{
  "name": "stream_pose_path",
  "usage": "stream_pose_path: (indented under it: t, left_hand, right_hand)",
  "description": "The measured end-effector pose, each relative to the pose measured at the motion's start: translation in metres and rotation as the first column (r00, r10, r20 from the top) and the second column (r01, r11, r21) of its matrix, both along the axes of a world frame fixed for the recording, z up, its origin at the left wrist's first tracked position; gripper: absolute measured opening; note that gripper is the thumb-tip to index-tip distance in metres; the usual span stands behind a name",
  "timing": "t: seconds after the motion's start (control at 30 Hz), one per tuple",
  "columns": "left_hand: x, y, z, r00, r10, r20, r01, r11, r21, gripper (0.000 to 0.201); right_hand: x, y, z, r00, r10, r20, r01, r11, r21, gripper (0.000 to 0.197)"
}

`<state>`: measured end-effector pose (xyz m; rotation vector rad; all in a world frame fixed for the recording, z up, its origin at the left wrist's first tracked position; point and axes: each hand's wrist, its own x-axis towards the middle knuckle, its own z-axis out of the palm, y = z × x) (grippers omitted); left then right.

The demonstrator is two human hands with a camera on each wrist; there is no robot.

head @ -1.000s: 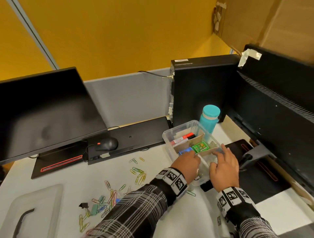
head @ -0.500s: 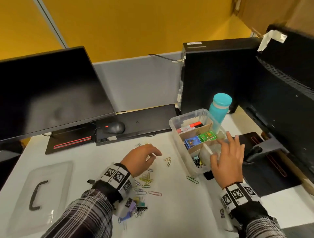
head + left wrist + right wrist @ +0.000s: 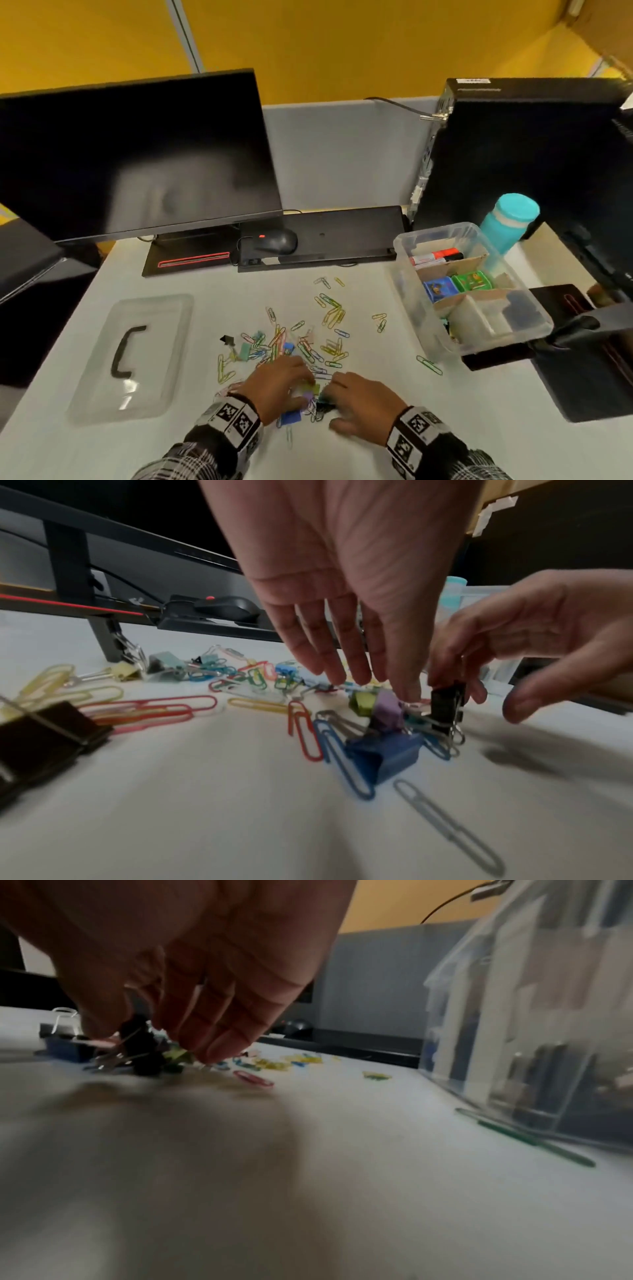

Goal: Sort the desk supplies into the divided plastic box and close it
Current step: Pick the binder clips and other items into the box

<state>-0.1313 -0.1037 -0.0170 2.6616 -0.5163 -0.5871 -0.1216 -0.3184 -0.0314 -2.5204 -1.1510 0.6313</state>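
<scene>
A clear divided box stands open at the right, holding markers and small coloured tins. Coloured paper clips lie scattered mid-desk. At the front edge of that pile sit binder clips: a blue one, a purple one and a yellow-green one. My left hand reaches down with straight fingers onto the purple and green clips. My right hand is beside it, pinching a black binder clip upright off the desk; in the right wrist view its fingers curl over that clip.
The box's clear lid with a black handle lies flat at the left. A monitor, a mouse and a keyboard stand behind the pile. A teal bottle and a black computer case are behind the box.
Both hands have left the box and come down to the binder clips at the near edge of the pile. The right hand now pinches a black clip. The head view has turned left and down.
</scene>
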Motion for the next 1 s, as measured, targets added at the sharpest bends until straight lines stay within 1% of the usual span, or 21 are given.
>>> stream_pose_path:
  t: [0.1,0.2,0.27,0.33,0.43,0.47,0.5,0.53,0.57,0.6,0.63,0.67,0.73,0.77,0.8,0.83,0.87,0.9,0.93,0.97,1.0]
  left_hand:
    - [0.0,-0.004,-0.001,0.996,-0.086,0.037,0.085,0.996,0.035,0.029]
    - [0.002,-0.002,-0.005,0.995,-0.095,0.035,0.094,0.995,0.032,0.028]
    - [0.003,0.002,-0.007,0.995,-0.093,0.035,0.092,0.996,0.006,0.024]
    - [0.003,0.007,-0.01,0.996,-0.085,0.029,0.086,0.996,-0.025,0.02]
    - [0.006,0.013,-0.012,0.999,-0.048,-0.003,0.047,0.994,-0.096,0.016]
    - [0.007,0.016,-0.011,0.999,-0.03,-0.013,0.027,0.99,-0.138,0.014]
    - [0.009,0.018,-0.01,1.0,-0.005,-0.03,0.0,0.983,-0.182,0.013]
    - [0.011,0.02,-0.008,0.998,0.027,-0.055,-0.039,0.973,-0.227,0.015]
    - [0.013,0.022,-0.006,0.994,0.066,-0.088,-0.087,0.958,-0.272,0.019]
    - [0.016,0.023,-0.004,0.988,0.1,-0.115,-0.132,0.937,-0.322,0.02]
    - [0.018,0.025,-0.002,0.983,0.125,-0.135,-0.167,0.914,-0.37,0.019]
    - [0.02,0.026,-0.001,0.98,0.139,-0.144,-0.187,0.893,-0.409,0.019]
    - [0.023,0.029,0.0,0.979,0.154,-0.133,-0.198,0.873,-0.446,0.019]
    - [0.024,0.031,0.0,0.981,0.159,-0.114,-0.194,0.873,-0.448,0.016]
    - [0.025,0.031,0.0,0.982,0.162,-0.092,-0.186,0.875,-0.448,0.013]
    - [0.026,0.031,0.0,0.985,0.158,-0.075,-0.175,0.882,-0.437,0.013]
    - [0.027,0.031,0.001,0.987,0.148,-0.066,-0.162,0.891,-0.424,0.017]
    - [0.027,0.03,0.002,0.988,0.138,-0.068,-0.153,0.9,-0.408,0.023]
    - [0.026,0.03,0.002,0.989,0.126,-0.076,-0.146,0.909,-0.39,0.028]
    - [0.026,0.03,0.002,0.99,0.112,-0.087,-0.136,0.918,-0.371,0.03]
    - [0.025,0.03,0.001,0.991,0.092,-0.096,-0.12,0.929,-0.351,0.03]
  right_hand:
    - [-0.004,0.013,-0.005,0.999,-0.031,0.012,0.031,0.999,-0.022,0.038]
    - [-0.005,0.014,-0.01,0.993,-0.117,-0.009,0.117,0.993,0.028,0.029]
    - [-0.005,0.011,-0.01,0.974,-0.214,-0.08,0.221,0.971,0.089,0.019]
    - [-0.004,0.005,-0.008,0.909,-0.354,-0.219,0.389,0.91,0.145,0.01]
    - [-0.003,-0.007,-0.005,0.75,-0.495,-0.44,0.616,0.765,0.189,0.011]
    - [-0.001,-0.011,-0.006,0.682,-0.513,-0.521,0.682,0.703,0.2,0.011]
    - [0.001,-0.013,-0.006,0.598,-0.511,-0.617,0.752,0.624,0.213,0.011]
    - [0.003,-0.015,-0.007,0.499,-0.476,-0.724,0.825,0.518,0.228,0.01]
    - [0.005,-0.016,-0.005,0.389,-0.42,-0.82,0.892,0.393,0.222,0.009]
    - [0.007,-0.016,-0.003,0.275,-0.347,-0.897,0.945,0.268,0.186,0.011]
    - [0.008,-0.015,0.0,0.178,-0.258,-0.95,0.976,0.168,0.137,0.011]
    - [0.009,-0.014,0.005,0.104,-0.155,-0.982,0.992,0.093,0.091,0.013]
    - [0.009,-0.012,0.013,0.022,0.018,-1.0,0.999,0.03,0.022,0.021]
    - [0.009,-0.009,0.017,0.001,0.056,-0.998,1.0,0.018,0.002,0.02]
    - [0.009,-0.007,0.02,-0.015,0.048,-0.999,1.0,0.027,-0.013,0.022]
    - [0.01,-0.004,0.022,-0.011,-0.015,-1.0,0.998,0.055,-0.011,0.027]
    - [0.01,-0.001,0.023,0.017,-0.122,-0.992,0.995,0.105,0.004,0.03]
    - [0.011,0.003,0.023,0.092,-0.261,-0.961,0.981,0.187,0.043,0.031]
    - [0.011,0.006,0.023,0.22,-0.406,-0.887,0.947,0.307,0.094,0.03]
    - [0.011,0.009,0.021,0.387,-0.519,-0.762,0.878,0.46,0.133,0.028]
    - [0.01,0.01,0.019,0.562,-0.57,-0.599,0.775,0.616,0.141,0.024]
